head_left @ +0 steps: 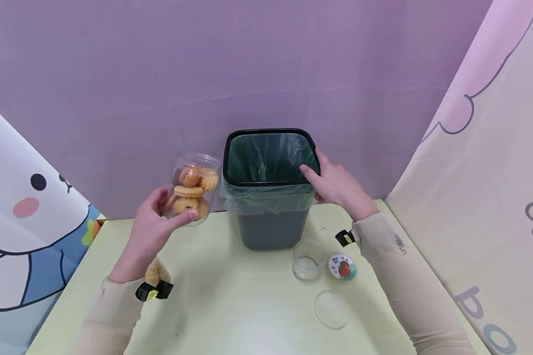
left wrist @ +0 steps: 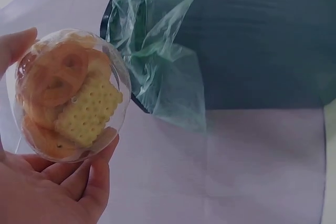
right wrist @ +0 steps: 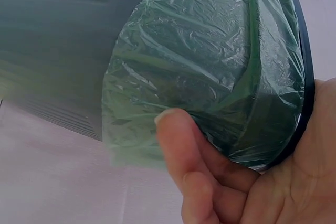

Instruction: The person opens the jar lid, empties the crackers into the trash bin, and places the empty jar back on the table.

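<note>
My left hand point(head_left: 148, 229) grips a clear plastic jar point(head_left: 192, 190) of cookies, raised at the left of the trash bin and tilted. Round cookies and a square cracker point(left wrist: 89, 111) show through the jar's bottom in the left wrist view. The grey trash bin point(head_left: 273, 229) stands upright at the back of the table, with a black rim and a green bag point(head_left: 266, 155) lining it and folded over the outside. At its right rim my right hand point(head_left: 337, 187) holds on, thumb over the edge, fingers curled outside against the bag point(right wrist: 210, 66).
In front of the bin stands a small clear cup point(head_left: 308, 264), beside a round lid with a tomato picture point(head_left: 343, 267). Nearer lies a clear round lid point(head_left: 331, 309). Something cookie-coloured point(head_left: 156, 272) shows partly behind my left wrist. A purple curtain point(head_left: 266, 64) hangs behind.
</note>
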The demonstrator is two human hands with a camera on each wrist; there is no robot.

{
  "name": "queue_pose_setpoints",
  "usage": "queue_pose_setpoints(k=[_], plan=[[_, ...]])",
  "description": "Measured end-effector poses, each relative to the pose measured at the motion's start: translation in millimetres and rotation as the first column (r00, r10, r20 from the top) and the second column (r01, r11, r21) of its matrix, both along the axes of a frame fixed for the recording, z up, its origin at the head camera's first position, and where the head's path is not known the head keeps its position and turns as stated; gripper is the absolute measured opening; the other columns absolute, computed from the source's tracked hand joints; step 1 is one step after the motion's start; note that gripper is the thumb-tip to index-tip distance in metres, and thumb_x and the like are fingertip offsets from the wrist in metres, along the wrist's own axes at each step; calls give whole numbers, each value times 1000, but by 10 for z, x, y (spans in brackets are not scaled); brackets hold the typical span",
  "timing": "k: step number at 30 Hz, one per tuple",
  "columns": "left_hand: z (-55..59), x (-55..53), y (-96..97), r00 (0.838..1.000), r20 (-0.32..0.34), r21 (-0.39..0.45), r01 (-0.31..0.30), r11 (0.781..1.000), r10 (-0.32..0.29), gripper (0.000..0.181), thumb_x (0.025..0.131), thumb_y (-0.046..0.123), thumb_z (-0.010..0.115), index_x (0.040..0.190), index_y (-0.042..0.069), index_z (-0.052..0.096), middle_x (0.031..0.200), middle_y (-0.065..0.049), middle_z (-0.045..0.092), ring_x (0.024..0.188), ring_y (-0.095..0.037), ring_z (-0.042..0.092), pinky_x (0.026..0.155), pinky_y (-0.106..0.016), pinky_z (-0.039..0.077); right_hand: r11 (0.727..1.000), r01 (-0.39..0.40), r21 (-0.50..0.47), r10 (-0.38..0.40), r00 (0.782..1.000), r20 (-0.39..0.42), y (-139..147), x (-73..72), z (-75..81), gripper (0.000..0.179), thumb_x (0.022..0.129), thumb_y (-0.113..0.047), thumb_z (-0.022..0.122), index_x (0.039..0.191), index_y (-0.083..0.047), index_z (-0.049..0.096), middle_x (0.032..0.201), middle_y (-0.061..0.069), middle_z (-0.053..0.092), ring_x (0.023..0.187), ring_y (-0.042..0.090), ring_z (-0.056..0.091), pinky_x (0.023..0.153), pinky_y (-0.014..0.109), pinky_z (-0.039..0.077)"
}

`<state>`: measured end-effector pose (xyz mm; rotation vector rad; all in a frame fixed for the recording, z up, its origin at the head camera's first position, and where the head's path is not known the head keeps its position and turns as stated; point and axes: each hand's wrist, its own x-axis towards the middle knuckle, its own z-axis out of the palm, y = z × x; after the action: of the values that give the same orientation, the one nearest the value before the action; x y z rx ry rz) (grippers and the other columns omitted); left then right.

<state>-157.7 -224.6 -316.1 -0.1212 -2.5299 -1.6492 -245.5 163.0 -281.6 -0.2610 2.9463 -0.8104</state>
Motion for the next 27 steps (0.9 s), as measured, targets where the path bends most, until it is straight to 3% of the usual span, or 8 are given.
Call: queue_pose_setpoints(k=[6, 12, 17, 27], plan=[[126, -159, 25, 998, -48, -99, -39, 994, 34, 96, 81, 49, 80, 154, 7, 32, 150, -15, 41, 135, -33, 39, 108, -55, 35, 1000, 1, -1, -1, 1000, -8, 8, -2, -23, 94, 91, -79, 29, 159, -25, -9, 69, 8, 66, 60, 24, 62, 63, 42, 47], [191, -286, 75, 992, -126, -162, -42, 986, 22, 93, 79, 48, 82, 150, 7, 39, 143, -15, 49, 126, -34, 47, 104, -55, 40, 1000, -2, -5, 2, 1000, -2, 3, 2, -32, 95, 91, -79, 30, 159, -26, -9, 67, 6, 65, 61, 24, 62, 62, 41, 47], [233, -382, 105, 976, -216, -206, -43, 978, -2, 88, 77, 44, 84, 146, 5, 45, 136, -14, 55, 118, -32, 51, 99, -54, 42, 1000, 0, -12, 0, 1000, 1, -2, -10, -31, 95, 91, -79, 30, 159, -26, -9, 67, 6, 65, 60, 25, 62, 61, 42, 47], [372, -459, 108, 961, -276, -318, -70, 946, -21, 87, 75, 44, 86, 143, 4, 47, 132, -15, 57, 110, -32, 53, 90, -49, 43, 1000, 4, -18, -4, 1000, -6, -7, -16, -44, 93, 92, -78, 30, 160, -26, -8, 67, 7, 65, 59, 25, 62, 60, 41, 47]])
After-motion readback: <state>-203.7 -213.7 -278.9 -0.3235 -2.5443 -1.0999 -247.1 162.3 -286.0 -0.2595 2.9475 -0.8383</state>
